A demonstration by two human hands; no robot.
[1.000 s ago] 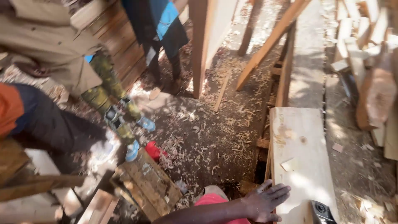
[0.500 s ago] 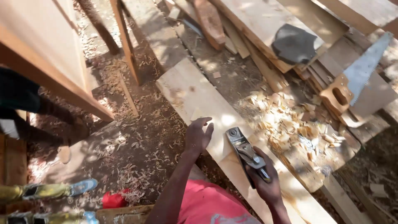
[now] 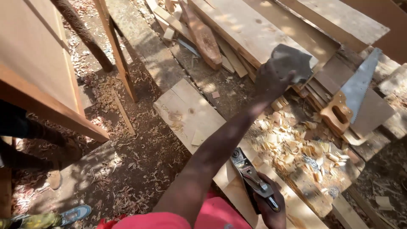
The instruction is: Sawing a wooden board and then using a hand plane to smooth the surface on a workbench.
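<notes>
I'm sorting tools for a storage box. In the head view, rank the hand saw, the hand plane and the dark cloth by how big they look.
1. hand saw, clearly largest.
2. hand plane and dark cloth look alike; the plane is nearer the camera and partly covered by the right hand, so no ranking between them.

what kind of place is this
Most likely an open-air carpentry yard: wood shavings on bare ground, planks, a handsaw, and a hand plane in the right hand.
</notes>
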